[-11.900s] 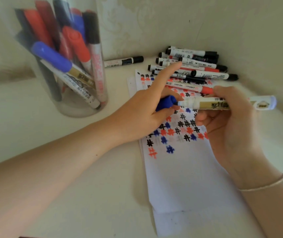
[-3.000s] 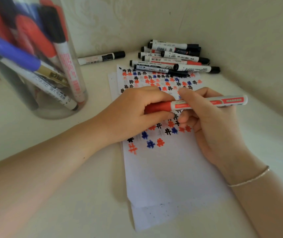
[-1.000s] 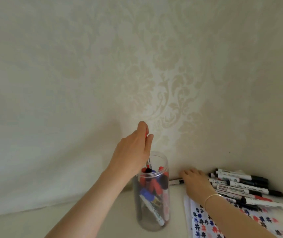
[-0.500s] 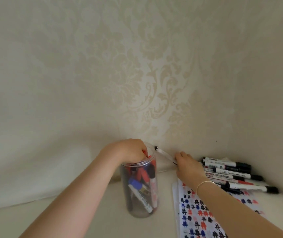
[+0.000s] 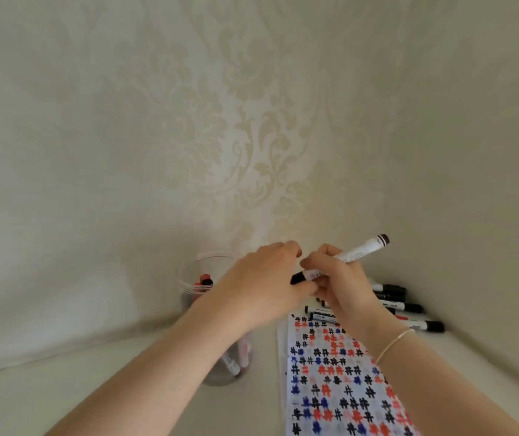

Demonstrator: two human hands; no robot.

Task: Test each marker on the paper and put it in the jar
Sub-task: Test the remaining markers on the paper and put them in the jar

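Jar: the clear, round plastic jar (image 5: 189,278) stands upright on the pale tabletop (image 5: 63,398), at your far left of the work area. Your left forearm crosses in front of it. Capped markers stand inside; red and black caps show near its rim.
Left hand: your left hand (image 5: 261,287) hovers above the tabletop, just right of the jar's mouth. Its fingers are curled toward the black cap of the held marker; whether they pinch the cap or only touch it, you cannot tell.
Held marker: the white-barrelled marker with a black cap (image 5: 343,258) is raised off the table between your hands, tilted, with the cap end low at left and the dark-banded tail high at right.
Right hand: your right hand (image 5: 343,284) grips the barrel, fingers wrapped round it. A thin bracelet (image 5: 393,343) circles the wrist.
Paper: the white sheet (image 5: 330,372), covered with red, blue and black hash marks, lies flat below your right forearm.
Untested markers: a pile of white markers with black caps (image 5: 409,308) lies in the corner by the patterned wall (image 5: 251,136), at the paper's far end.
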